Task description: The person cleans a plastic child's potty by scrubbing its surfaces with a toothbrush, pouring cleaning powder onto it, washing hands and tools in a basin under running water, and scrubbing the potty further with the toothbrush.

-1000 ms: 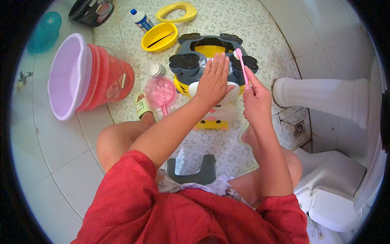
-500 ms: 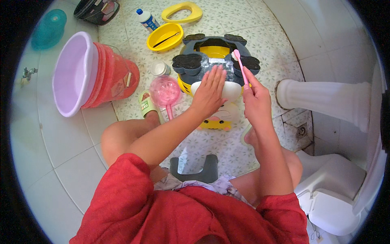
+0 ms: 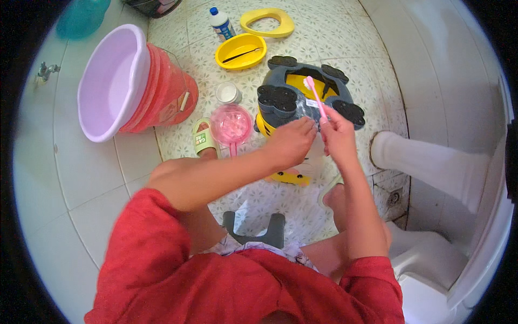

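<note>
Two hands work over the patterned tile floor (image 3: 359, 48), pale tiled walls (image 3: 442, 70) around. The right hand (image 3: 339, 134) grips a pink brush (image 3: 317, 101) above the grey-and-yellow potty (image 3: 303, 109), now turned clockwise. The left hand (image 3: 294, 141), flat earlier, curls at its near edge; whether gripping, I can't tell.

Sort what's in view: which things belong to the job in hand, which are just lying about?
Likely in the job:
pink brush, in the right hand
upturned potty, left hand at its near side, contact unclear

Apparently lying about, apart from both hands:
bottle
yellow ring
yellow bowl, dark brush inside
white jar
pink dipper
red bucket
purple basin
</note>
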Demonstrator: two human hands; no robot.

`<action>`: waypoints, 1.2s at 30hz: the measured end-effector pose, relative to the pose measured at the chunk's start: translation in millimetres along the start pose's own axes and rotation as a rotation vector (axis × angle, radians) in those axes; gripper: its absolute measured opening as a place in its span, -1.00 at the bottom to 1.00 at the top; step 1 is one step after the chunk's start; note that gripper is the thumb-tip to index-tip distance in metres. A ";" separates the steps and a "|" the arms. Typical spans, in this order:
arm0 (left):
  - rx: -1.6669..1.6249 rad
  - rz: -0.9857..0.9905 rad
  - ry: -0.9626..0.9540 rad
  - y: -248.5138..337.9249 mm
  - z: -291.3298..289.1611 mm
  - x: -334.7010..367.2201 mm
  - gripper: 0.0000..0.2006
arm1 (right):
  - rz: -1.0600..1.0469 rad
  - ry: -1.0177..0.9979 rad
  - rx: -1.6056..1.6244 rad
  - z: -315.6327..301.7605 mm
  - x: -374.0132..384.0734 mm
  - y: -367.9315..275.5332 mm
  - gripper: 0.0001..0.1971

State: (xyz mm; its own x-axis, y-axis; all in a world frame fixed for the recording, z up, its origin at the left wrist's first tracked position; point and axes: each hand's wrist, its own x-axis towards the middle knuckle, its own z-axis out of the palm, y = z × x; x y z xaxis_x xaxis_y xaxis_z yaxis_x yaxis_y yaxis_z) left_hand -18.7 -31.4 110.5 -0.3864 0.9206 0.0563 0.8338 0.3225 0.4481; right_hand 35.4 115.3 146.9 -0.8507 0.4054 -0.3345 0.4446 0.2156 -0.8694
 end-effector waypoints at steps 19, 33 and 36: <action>-0.738 -0.123 -0.210 -238.8 38.8 47.7 -0.23 | 0.152 -0.354 -0.364 76.9 190.8 37.4 -0.71; -0.825 -0.108 -0.005 -227.2 68.7 33.2 -0.41 | 0.470 -0.448 -0.115 82.5 175.2 31.4 -0.89; -0.776 -0.099 -0.058 -196.8 75.5 6.2 -0.42 | 0.487 -0.437 -0.118 79.5 178.9 40.5 -0.90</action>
State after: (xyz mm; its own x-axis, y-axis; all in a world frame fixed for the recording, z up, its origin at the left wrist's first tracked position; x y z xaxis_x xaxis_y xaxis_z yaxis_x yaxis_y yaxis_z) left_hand -155.4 -72.5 -44.7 -0.4054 0.9126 -0.0532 0.2747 0.1771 0.9451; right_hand -121.0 126.0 22.9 -0.5694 0.0890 -0.8172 0.8134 0.2050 -0.5444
